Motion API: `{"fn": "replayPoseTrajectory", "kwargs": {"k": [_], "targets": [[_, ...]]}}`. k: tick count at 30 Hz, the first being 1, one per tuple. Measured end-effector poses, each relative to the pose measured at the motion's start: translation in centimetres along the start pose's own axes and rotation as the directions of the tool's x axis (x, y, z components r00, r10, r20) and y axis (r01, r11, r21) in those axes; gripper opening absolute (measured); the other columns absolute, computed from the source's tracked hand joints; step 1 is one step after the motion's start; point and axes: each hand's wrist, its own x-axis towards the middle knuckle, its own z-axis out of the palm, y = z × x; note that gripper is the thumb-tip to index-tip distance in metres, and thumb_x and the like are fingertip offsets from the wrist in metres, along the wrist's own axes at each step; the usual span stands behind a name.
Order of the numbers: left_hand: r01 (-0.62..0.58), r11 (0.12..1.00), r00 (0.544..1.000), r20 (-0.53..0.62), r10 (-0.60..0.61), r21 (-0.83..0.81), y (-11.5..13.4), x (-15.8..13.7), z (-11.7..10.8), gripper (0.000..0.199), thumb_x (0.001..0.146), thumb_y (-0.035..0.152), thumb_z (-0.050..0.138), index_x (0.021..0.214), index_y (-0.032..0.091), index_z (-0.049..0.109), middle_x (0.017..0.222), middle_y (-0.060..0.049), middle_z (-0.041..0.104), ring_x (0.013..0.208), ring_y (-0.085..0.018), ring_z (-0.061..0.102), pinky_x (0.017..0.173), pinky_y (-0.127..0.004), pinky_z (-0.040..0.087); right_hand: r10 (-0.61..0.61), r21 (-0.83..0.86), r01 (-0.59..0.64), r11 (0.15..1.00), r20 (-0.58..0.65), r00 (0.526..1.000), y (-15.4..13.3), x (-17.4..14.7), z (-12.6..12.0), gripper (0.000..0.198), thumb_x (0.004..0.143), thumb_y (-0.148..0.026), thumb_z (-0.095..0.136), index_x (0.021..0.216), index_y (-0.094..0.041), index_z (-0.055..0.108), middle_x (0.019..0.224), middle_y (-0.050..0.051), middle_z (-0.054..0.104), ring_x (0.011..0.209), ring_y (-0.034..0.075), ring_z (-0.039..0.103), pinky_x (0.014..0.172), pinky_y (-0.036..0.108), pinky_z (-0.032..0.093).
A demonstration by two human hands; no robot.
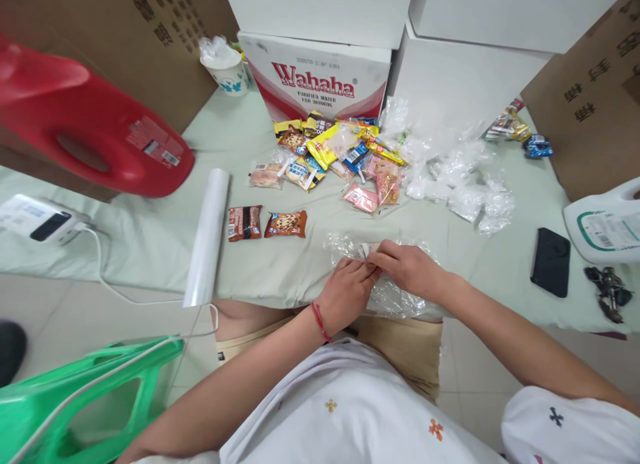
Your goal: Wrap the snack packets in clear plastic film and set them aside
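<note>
Clear plastic film [395, 301] lies crumpled at the table's front edge, with both my hands on it. My left hand [350, 287] has its fingers pressed together on the film, close to a small pale packet [369, 249] that is mostly covered. From the right, my right hand [407, 269] pinches the film, its fingertips touching those of the left. Two brown snack packets, a striped one [245, 223] and a cookie packet [285, 224], lie left of the hands. A roll of clear film [207, 241] stretches toward the front edge beside them.
Mixed wrapped snacks [345, 154] and crumpled film bundles [465, 184] cover the table's back, before a Wahaha carton [320, 81]. A red jug [100, 124] and paper cup [225, 71] stand left. A phone [551, 262], keys [609, 293] and white bottle [607, 224] are right.
</note>
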Motion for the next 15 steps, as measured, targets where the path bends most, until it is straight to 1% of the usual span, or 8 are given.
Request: {"fn": "replayPoseTrajectory", "kwargs": {"k": [2, 4, 6, 8, 10, 12, 14, 15], "targets": [[-0.041, 0.994, 0.999, -0.039, 0.037, -0.100, -0.5, -0.7, 0.5, 0.054, 0.094, 0.006, 0.048, 0.147, 0.016, 0.054, 0.137, -0.016, 0.067, 0.121, -0.026, 0.064, 0.098, -0.043, 0.053, 0.003, 0.130, 0.008, 0.992, -0.083, 0.997, 0.3, -1.0, 1.4, 0.032, 0.103, -0.018, 0.040, 0.123, -0.025, 0.064, 0.097, 0.005, 0.061, 0.074, 0.016, 0.055, 0.063, 0.025, 0.042], [-0.090, 0.979, 0.992, -0.103, 0.072, -0.183, -1.0, -1.9, 0.5, 0.063, 0.091, 0.002, 0.045, 0.153, 0.017, 0.046, 0.148, -0.017, 0.059, 0.132, -0.024, 0.060, 0.101, -0.040, 0.055, 0.005, 0.237, 0.024, 0.971, -0.123, 0.992, 0.7, -1.4, 2.1, 0.037, 0.103, -0.018, 0.041, 0.131, -0.027, 0.063, 0.101, 0.006, 0.062, 0.079, 0.016, 0.057, 0.068, 0.027, 0.049], [-0.136, 0.964, 0.980, -0.171, 0.098, -0.226, -1.4, -3.3, -0.2, 0.065, 0.091, 0.002, 0.043, 0.154, 0.019, 0.045, 0.150, -0.016, 0.059, 0.130, -0.021, 0.064, 0.096, -0.034, 0.058, 0.017, 0.279, 0.017, 0.960, -0.120, 0.993, 0.9, -1.5, 2.4, 0.039, 0.102, -0.017, 0.042, 0.131, -0.028, 0.066, 0.099, 0.005, 0.061, 0.079, 0.016, 0.056, 0.069, 0.028, 0.051], [-0.157, 0.961, 0.956, -0.279, 0.090, -0.226, -1.5, -4.6, -1.3, 0.062, 0.092, 0.003, 0.046, 0.151, 0.024, 0.048, 0.143, -0.013, 0.065, 0.116, -0.018, 0.071, 0.088, -0.029, 0.059, 0.030, 0.277, 0.000, 0.961, -0.106, 0.994, 1.0, -1.6, 2.6, 0.038, 0.102, -0.017, 0.042, 0.125, -0.028, 0.070, 0.095, 0.004, 0.059, 0.077, 0.016, 0.054, 0.069, 0.028, 0.051], [-0.080, 0.980, 0.911, -0.412, -0.003, -0.184, -1.7, -5.1, -2.4, 0.059, 0.094, 0.008, 0.054, 0.149, 0.029, 0.050, 0.138, -0.012, 0.069, 0.110, -0.019, 0.072, 0.090, -0.032, 0.059, 0.032, 0.276, 0.001, 0.961, -0.117, 0.993, 1.0, -1.7, 2.9, 0.038, 0.102, -0.016, 0.041, 0.120, -0.027, 0.073, 0.094, 0.004, 0.057, 0.077, 0.016, 0.053, 0.069, 0.028, 0.050], [0.093, 0.982, 0.853, -0.496, -0.164, -0.164, -2.1, -4.5, -3.1, 0.066, 0.092, 0.022, 0.068, 0.153, 0.030, 0.044, 0.149, -0.015, 0.060, 0.124, -0.028, 0.065, 0.102, -0.045, 0.054, 0.028, 0.292, 0.019, 0.956, -0.156, 0.987, 1.0, -1.9, 3.2, 0.038, 0.102, -0.015, 0.041, 0.116, -0.027, 0.074, 0.093, 0.004, 0.056, 0.077, 0.016, 0.052, 0.068, 0.028, 0.049], [0.224, 0.947, 0.826, -0.472, -0.309, -0.228, -3.0, -3.1, -3.0, 0.091, 0.086, 0.040, 0.077, 0.162, 0.026, 0.028, 0.163, -0.022, 0.040, 0.137, -0.035, 0.055, 0.108, -0.053, 0.048, 0.029, 0.307, 0.031, 0.951, -0.191, 0.981, 1.1, -2.1, 3.6, 0.038, 0.101, -0.014, 0.041, 0.115, -0.027, 0.074, 0.093, 0.004, 0.055, 0.075, 0.015, 0.052, 0.067, 0.027, 0.049], [0.245, 0.923, 0.835, -0.420, -0.356, -0.296, -3.5, -2.4, -2.8, 0.100, 0.084, 0.045, 0.078, 0.164, 0.023, 0.021, 0.163, -0.024, 0.038, 0.134, -0.034, 0.056, 0.106, -0.051, 0.050, 0.036, 0.310, 0.029, 0.950, -0.200, 0.979, 1.1, -2.2, 3.6, 0.038, 0.102, -0.014, 0.041, 0.116, -0.027, 0.074, 0.093, 0.004, 0.054, 0.075, 0.015, 0.052, 0.067, 0.027, 0.048]]}}
